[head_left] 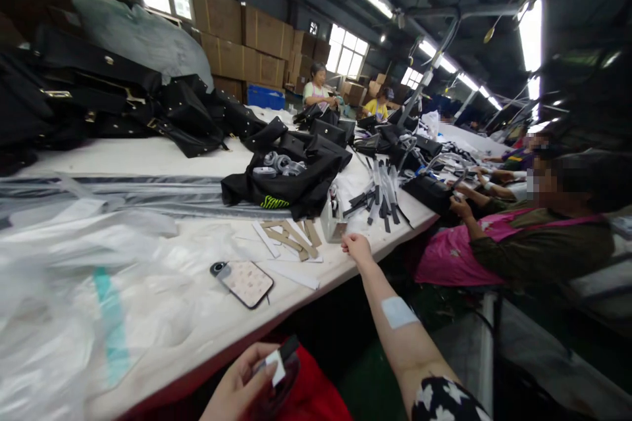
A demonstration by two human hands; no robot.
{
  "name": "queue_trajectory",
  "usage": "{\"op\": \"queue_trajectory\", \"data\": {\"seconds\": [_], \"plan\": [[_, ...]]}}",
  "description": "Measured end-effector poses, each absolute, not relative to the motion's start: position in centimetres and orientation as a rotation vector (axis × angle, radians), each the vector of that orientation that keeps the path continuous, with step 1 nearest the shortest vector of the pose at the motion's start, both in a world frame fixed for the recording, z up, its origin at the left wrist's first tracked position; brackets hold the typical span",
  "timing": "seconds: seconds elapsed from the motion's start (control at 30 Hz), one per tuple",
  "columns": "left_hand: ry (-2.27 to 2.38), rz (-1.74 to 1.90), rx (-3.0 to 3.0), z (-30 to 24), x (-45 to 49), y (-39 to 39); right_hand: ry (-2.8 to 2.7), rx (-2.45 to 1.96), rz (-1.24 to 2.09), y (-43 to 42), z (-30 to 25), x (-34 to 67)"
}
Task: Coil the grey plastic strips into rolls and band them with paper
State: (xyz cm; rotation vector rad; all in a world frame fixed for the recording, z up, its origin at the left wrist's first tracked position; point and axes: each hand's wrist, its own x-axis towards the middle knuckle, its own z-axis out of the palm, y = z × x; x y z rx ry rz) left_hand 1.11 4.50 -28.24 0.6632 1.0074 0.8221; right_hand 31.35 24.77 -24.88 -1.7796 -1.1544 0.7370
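Note:
My left hand (pixel 241 385), low in front of me, is closed around a black strap (pixel 289 347) with a small white piece (pixel 275 367) on it. My right arm reaches out over the table's front edge. The fingertips of my right hand (pixel 357 248) are pinched together beside a whitish box-like holder (pixel 333 220). Whatever they hold, if anything, is too small to make out. Left of the holder lie loose tan and white strips (pixel 291 237). A phone in a patterned case (pixel 247 281) rests on the white table (pixel 197 316).
Black-and-grey straps (pixel 382 187) lie behind the holder. A black cloth bag (pixel 296 187) carries grey rolls (pixel 281 163). Clear plastic bags (pixel 44 302) cover the left; black handbags (pixel 187 112) are piled behind. A co-worker in a pink apron (pixel 459 250) sits at right.

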Motion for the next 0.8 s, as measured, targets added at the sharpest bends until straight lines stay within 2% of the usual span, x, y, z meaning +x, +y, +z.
{"op": "queue_trajectory", "data": {"seconds": [0.13,0.3,0.4,0.57,0.8], "plan": [[1.050,0.880,0.642,-26.9,1.2,4.8,-1.163,-1.720,0.935,20.6,-23.9,28.3],[1.102,1.000,0.640,-26.1,0.9,5.2,-1.298,-1.287,1.533,12.4,-22.1,20.3],[1.113,1.065,0.652,-25.9,0.6,5.2,-1.271,-1.154,1.745,8.5,-22.3,17.1],[1.087,1.110,0.644,-25.7,0.1,4.9,-1.208,-1.186,1.837,6.6,-24.2,15.6],[1.066,1.116,0.616,-25.0,0.0,4.7,-1.248,-1.404,1.764,6.8,-25.4,15.1]]}}
